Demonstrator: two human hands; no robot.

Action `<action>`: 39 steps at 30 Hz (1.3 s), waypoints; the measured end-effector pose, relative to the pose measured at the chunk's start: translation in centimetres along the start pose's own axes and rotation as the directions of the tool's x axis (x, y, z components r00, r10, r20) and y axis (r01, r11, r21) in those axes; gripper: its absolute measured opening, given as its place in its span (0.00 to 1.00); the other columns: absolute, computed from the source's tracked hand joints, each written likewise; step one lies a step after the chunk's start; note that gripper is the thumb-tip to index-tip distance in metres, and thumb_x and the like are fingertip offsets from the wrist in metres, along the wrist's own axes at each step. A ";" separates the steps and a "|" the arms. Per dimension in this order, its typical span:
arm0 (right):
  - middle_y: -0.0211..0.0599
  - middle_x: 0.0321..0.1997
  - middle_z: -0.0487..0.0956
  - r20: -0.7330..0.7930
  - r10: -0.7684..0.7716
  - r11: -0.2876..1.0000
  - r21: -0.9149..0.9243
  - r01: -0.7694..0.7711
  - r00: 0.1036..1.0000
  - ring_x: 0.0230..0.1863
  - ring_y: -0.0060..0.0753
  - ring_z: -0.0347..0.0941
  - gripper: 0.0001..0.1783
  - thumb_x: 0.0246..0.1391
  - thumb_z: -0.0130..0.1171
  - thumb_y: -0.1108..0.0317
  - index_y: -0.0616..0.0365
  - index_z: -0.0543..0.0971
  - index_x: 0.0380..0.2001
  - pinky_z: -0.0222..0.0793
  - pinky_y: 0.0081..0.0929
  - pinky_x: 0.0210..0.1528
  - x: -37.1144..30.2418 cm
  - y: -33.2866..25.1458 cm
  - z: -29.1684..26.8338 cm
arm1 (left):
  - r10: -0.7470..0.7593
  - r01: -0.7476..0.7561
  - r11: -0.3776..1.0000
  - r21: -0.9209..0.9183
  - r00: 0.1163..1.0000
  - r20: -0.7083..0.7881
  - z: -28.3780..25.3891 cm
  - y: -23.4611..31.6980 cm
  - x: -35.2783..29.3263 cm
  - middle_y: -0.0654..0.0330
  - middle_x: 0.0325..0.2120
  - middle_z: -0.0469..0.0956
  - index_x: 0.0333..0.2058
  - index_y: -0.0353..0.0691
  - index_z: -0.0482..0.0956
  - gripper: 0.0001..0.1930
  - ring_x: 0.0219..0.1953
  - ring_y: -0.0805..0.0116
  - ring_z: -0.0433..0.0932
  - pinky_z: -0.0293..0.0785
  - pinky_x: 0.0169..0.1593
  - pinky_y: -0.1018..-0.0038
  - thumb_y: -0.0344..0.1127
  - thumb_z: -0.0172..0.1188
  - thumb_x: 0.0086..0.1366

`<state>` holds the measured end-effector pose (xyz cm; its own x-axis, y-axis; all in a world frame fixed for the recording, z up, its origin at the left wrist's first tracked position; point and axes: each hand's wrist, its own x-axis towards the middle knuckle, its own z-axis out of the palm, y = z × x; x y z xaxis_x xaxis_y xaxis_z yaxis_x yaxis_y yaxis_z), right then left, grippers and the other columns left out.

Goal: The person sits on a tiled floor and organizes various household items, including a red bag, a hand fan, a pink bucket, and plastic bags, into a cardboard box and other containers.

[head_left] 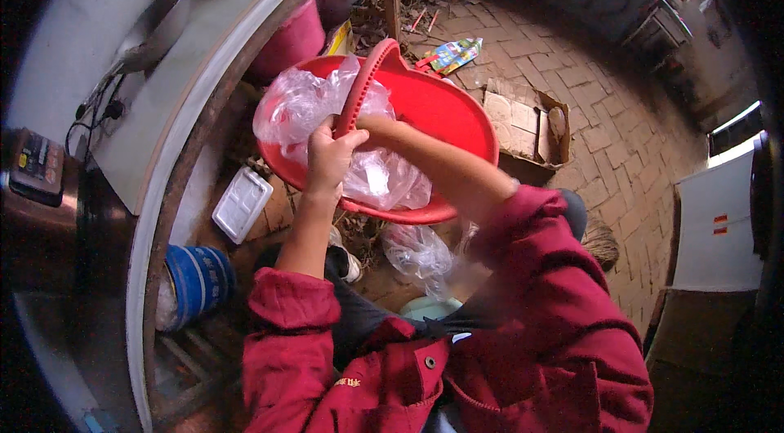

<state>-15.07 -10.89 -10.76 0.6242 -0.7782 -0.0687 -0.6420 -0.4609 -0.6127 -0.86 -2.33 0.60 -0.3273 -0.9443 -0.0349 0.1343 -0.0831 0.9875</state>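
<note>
A red plastic basket (445, 118) with an arched handle (369, 78) is in front of me. My left hand (329, 157) is closed around the lower part of the handle. My right forearm crosses over the basket, and my right hand (371, 129) reaches in behind the handle among clear plastic bags (286, 110). Its fingers are hidden by the handle and my left hand. The crumpled bags fill the basket's left side and front, some bulging over the rim; its right side shows bare red plastic.
Left of the basket are a white plastic tray (242, 204), a blue bucket (200, 284) and a pale counter edge. Behind stands a pink bucket (290, 39). An open cardboard box (523, 127) and a colourful packet (457, 55) lie on the brick floor. Another clear bag (420, 257) is near my legs.
</note>
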 end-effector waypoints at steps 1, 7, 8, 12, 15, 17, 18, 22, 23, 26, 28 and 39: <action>0.52 0.37 0.78 -0.037 0.257 0.945 -0.199 -0.260 0.966 0.40 0.52 0.75 0.22 0.46 0.57 0.52 0.57 0.77 0.39 0.69 0.42 0.43 0.6 -5.1 -1.2 | -0.031 0.033 0.999 0.024 0.996 -0.085 -3.2 0.3 -0.5 0.72 0.19 0.69 0.29 0.42 0.73 0.06 0.16 0.85 0.61 0.56 0.18 0.86 0.27 0.60 0.51; 0.43 0.58 0.64 -0.062 0.433 0.702 -0.602 -0.379 0.899 0.59 0.53 0.60 0.38 0.40 0.63 0.46 0.45 0.64 0.55 0.66 0.51 0.48 -13.6 -5.0 -5.1 | -0.152 0.149 0.987 -0.056 0.987 -0.055 -2.2 -0.1 -0.3 0.72 0.18 0.67 0.28 0.43 0.70 0.07 0.14 0.85 0.60 0.57 0.17 0.86 0.26 0.59 0.51; 0.42 0.64 0.57 0.008 0.478 0.666 -0.655 -0.357 0.878 0.64 0.54 0.53 0.44 0.40 0.62 0.44 0.40 0.58 0.61 0.62 0.57 0.52 -14.6 -4.9 -3.2 | -0.163 0.160 0.985 -0.062 0.986 -0.038 -2.0 -0.3 -0.4 0.71 0.18 0.67 0.28 0.43 0.70 0.08 0.14 0.85 0.60 0.57 0.17 0.86 0.26 0.59 0.51; 0.35 0.69 0.51 -0.097 0.369 0.856 -0.351 -0.379 0.924 0.68 0.50 0.45 0.42 0.40 0.63 0.54 0.33 0.59 0.62 0.45 0.67 0.59 -13.0 -0.6 5.4 | -0.156 0.153 0.985 -0.074 0.987 -0.038 -1.7 0.4 -0.7 0.71 0.17 0.66 0.27 0.43 0.68 0.08 0.14 0.84 0.60 0.57 0.17 0.85 0.25 0.59 0.52; 0.44 0.43 0.75 -0.368 0.296 0.941 -0.047 -0.335 0.882 0.50 0.45 0.70 0.29 0.38 0.61 0.63 0.43 0.73 0.50 0.66 0.49 0.47 -12.9 8.0 7.4 | -0.098 0.098 0.986 -0.136 0.995 0.009 0.5 0.2 0.1 0.71 0.17 0.65 0.26 0.44 0.68 0.08 0.13 0.84 0.60 0.57 0.17 0.85 0.25 0.58 0.52; 0.50 0.34 0.77 -0.447 0.348 0.935 0.107 -0.337 0.824 0.39 0.50 0.74 0.20 0.39 0.56 0.69 0.53 0.76 0.41 0.70 0.45 0.39 -9.3 5.2 4.9 | -0.136 0.127 0.987 -0.102 0.986 -0.093 -2.6 -0.3 0.1 0.71 0.16 0.64 0.27 0.44 0.68 0.08 0.13 0.83 0.59 0.57 0.16 0.84 0.24 0.58 0.52; 0.53 0.29 0.77 -0.487 0.381 0.924 0.179 -0.337 0.786 0.34 0.53 0.76 0.16 0.40 0.53 0.72 0.58 0.77 0.37 0.72 0.43 0.35 -8.2 3.6 2.8 | -0.148 0.136 0.986 -0.099 0.980 -0.133 -3.6 -0.3 0.0 0.71 0.16 0.64 0.27 0.44 0.67 0.08 0.12 0.83 0.59 0.57 0.16 0.84 0.24 0.58 0.52; 0.57 0.32 0.77 -0.478 0.419 0.906 0.160 -0.393 0.772 0.38 0.56 0.75 0.16 0.42 0.49 0.74 0.60 0.77 0.37 0.71 0.42 0.40 -9.6 5.6 -1.5 | -0.174 0.137 0.969 -0.206 0.970 -0.170 -3.5 -0.2 0.1 0.72 0.14 0.63 0.26 0.42 0.68 0.07 0.11 0.84 0.58 0.55 0.14 0.85 0.24 0.56 0.50; 0.56 0.33 0.77 -0.565 0.430 0.902 0.234 -0.363 0.704 0.38 0.54 0.76 0.16 0.44 0.48 0.73 0.61 0.76 0.39 0.71 0.42 0.39 -9.4 5.5 -1.5 | -0.200 0.160 0.965 -0.208 0.961 -0.191 -3.4 0.2 0.0 0.72 0.13 0.62 0.25 0.44 0.66 0.08 0.10 0.83 0.58 0.54 0.15 0.84 0.24 0.56 0.51; 0.43 0.32 0.80 -0.488 0.609 0.769 0.558 -0.313 0.625 0.32 0.33 0.76 0.16 0.48 0.48 0.74 0.63 0.76 0.42 0.71 0.33 0.35 -10.0 5.9 -2.7 | -0.222 0.166 0.948 -0.271 0.956 -0.191 -3.6 -0.1 0.4 0.72 0.12 0.60 0.24 0.46 0.65 0.08 0.11 0.82 0.57 0.57 0.17 0.80 0.27 0.56 0.53; 0.33 0.32 0.79 -0.602 0.514 0.796 0.601 -0.077 0.611 0.33 0.24 0.73 0.13 0.48 0.47 0.79 0.62 0.77 0.37 0.68 0.24 0.36 -10.2 5.5 -3.6 | -0.205 0.142 0.947 -0.287 0.957 -0.204 -3.9 -0.3 0.8 0.73 0.12 0.60 0.24 0.46 0.65 0.08 0.11 0.82 0.57 0.56 0.18 0.80 0.27 0.56 0.53; 0.27 0.31 0.75 -0.601 0.485 0.757 0.653 0.039 0.635 0.32 0.21 0.68 0.08 0.55 0.49 0.72 0.59 0.75 0.36 0.65 0.23 0.37 -9.4 2.9 -9.7 | -0.097 0.066 0.985 -0.157 0.975 -0.201 -1.9 -0.9 0.9 0.73 0.14 0.62 0.25 0.45 0.66 0.07 0.11 0.84 0.56 0.53 0.14 0.84 0.26 0.56 0.54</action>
<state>-27.11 -9.11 -4.26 -0.1823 -0.9743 0.1322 -0.1709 -0.1010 -0.9801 0.48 -3.68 -0.64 -0.1441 -0.9764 -0.1610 0.2580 -0.1941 0.9464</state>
